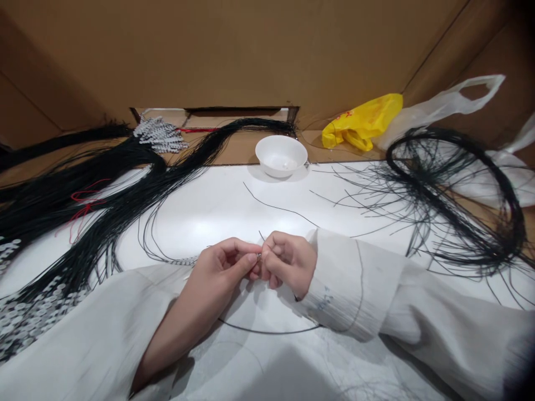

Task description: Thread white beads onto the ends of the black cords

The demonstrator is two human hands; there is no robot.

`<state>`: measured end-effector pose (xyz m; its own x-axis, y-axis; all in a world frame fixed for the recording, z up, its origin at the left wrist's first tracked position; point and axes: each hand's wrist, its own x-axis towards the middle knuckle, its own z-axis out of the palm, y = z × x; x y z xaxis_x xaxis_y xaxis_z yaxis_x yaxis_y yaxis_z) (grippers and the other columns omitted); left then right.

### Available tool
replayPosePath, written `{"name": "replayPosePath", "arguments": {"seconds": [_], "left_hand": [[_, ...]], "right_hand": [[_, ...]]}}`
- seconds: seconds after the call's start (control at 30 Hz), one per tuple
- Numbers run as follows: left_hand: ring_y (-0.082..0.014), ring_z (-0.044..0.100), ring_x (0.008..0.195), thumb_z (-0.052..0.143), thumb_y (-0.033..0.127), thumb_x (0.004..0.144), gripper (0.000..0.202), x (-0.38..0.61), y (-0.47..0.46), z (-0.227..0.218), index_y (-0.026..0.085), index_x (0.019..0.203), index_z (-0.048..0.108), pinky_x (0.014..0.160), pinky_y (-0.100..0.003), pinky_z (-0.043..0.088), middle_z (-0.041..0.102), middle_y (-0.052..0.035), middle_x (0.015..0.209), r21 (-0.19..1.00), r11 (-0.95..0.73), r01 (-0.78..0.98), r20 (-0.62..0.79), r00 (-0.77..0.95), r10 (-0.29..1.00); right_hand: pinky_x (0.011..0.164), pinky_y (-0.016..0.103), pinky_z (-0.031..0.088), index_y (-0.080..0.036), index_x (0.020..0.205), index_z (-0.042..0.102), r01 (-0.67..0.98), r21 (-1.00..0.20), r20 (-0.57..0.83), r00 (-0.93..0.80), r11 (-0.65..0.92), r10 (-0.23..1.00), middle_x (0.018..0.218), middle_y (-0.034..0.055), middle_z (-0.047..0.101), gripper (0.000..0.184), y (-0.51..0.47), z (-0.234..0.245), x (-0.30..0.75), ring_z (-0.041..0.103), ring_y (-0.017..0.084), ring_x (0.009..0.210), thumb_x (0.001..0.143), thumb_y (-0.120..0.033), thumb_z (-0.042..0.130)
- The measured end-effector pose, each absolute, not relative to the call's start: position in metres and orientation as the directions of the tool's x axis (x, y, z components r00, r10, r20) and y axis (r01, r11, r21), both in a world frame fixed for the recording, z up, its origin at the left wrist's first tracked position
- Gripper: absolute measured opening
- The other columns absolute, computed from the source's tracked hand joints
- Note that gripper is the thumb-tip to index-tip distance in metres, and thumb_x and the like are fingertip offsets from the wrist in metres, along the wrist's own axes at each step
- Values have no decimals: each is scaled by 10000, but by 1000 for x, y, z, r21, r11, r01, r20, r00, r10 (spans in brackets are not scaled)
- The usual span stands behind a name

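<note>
My left hand and my right hand meet over the white tabletop, fingertips pinched together. Between them shows a tiny dark, shiny bit, mostly covered by the fingers. A short end of thin black cord sticks up beside my right fingers. Below the wrists, a black cord curves across the table, both its ends passing out of sight under my hands and sleeves. Both hands are closed and seem to grip the cord, though the fingers hide most of it. Another cord strand lies just beyond my hands.
A white bowl with small pale pieces stands behind my hands. Black cord bundles with white discs spread on the left. A coil of black cords lies right, near a yellow bag. Cardboard walls the back.
</note>
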<state>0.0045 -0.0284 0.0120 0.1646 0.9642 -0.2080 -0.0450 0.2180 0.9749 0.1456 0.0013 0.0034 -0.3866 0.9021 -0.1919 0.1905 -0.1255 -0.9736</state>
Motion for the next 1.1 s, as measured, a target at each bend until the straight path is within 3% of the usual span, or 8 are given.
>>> {"name": "replayPosePath", "arguments": {"seconds": [0.43, 0.8, 1.1], "left_hand": [[-91, 537, 634, 558, 232, 799, 113, 4, -28, 12, 144, 789, 628, 594, -187, 414, 610, -9, 677, 970, 241, 15, -241, 125, 962], [-90, 526, 617, 542, 269, 812, 132, 10, -31, 11, 149, 799, 594, 576, -191, 417, 606, -4, 688, 983, 173, 57, -175, 39, 984], [-100, 545, 632, 538, 271, 820, 128, 6, -31, 7, 153, 797, 581, 595, -205, 427, 611, -4, 693, 989, 97, 114, -107, 81, 991]], "right_hand": [[358, 172, 363, -162, 664, 479, 196, -980, -115, -386, -40, 915, 475, -28, 543, 88, 0, 2, 147, 502, 81, 370, 720, -213, 522], [339, 164, 341, -169, 655, 456, 183, -983, -80, -386, -9, 919, 483, -31, 547, 97, -1, 2, 146, 494, 78, 356, 709, -193, 533], [320, 167, 343, -167, 628, 478, 179, -978, -164, -315, -111, 935, 439, -43, 530, 52, 0, 2, 143, 483, 84, 326, 659, -176, 520]]}}
